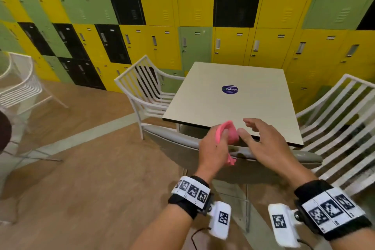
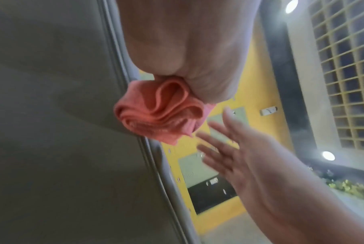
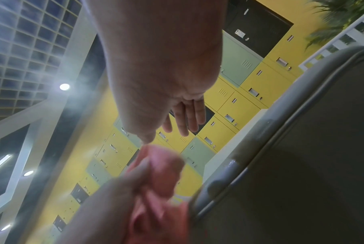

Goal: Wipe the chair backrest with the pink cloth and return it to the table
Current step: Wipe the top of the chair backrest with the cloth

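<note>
My left hand grips the bunched pink cloth just above the top edge of the grey chair backrest, near the front edge of the beige table. In the left wrist view the cloth bulges out of my fist beside the backrest. A tail of cloth hangs down over the backrest. My right hand hovers to the right of the cloth with fingers spread and holds nothing. The right wrist view shows the cloth blurred, next to the backrest rim.
White slatted chairs stand at the table's left and right, and another at the far left. A wall of yellow, green and black lockers lies behind. A round blue sticker sits mid-table.
</note>
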A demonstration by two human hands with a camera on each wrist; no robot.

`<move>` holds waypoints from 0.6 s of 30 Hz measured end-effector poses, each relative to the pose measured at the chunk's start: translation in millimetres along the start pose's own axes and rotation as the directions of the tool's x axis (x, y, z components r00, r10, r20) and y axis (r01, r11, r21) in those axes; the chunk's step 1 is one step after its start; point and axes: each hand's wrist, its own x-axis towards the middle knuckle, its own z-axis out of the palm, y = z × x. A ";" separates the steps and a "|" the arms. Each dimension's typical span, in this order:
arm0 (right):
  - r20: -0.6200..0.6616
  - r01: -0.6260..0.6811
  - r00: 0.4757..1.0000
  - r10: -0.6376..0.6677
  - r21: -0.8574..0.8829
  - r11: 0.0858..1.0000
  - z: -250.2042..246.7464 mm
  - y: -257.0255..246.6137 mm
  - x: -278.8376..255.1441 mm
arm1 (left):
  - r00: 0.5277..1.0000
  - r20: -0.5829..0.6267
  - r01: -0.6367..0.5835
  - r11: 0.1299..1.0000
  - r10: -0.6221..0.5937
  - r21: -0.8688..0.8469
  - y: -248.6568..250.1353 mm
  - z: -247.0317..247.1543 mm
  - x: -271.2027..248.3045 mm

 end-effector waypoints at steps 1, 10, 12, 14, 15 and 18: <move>0.001 -0.004 1.000 0.004 0.009 1.000 2.1 -2.8 0.9 | 0.998 -0.049 -0.031 0.997 0.035 0.065 -6.3 -28.3 9.0; 0.082 0.011 0.997 -0.009 -0.023 1.000 39.6 -24.6 3.7 | 0.951 -0.198 -0.087 0.822 0.237 0.563 -79.9 -76.9 43.1; 0.088 0.015 0.996 -0.012 -0.028 0.999 46.1 -32.6 7.9 | 0.968 -0.003 -0.219 0.843 0.253 0.491 -77.1 -28.7 15.7; 0.084 0.015 0.996 -0.013 -0.031 0.999 48.5 -41.1 13.1 | 0.972 0.184 -0.190 0.948 0.146 0.254 -64.4 -2.6 -5.4; 0.077 0.017 0.997 -0.015 -0.025 1.000 48.5 -45.1 15.8 | 0.970 0.225 -0.125 0.985 0.096 0.121 -54.6 -5.1 -7.4; 0.061 0.033 0.998 -0.031 -0.021 0.999 45.7 -52.4 20.8 | 0.996 0.091 0.012 0.997 -0.005 -0.076 -42.2 -52.1 18.6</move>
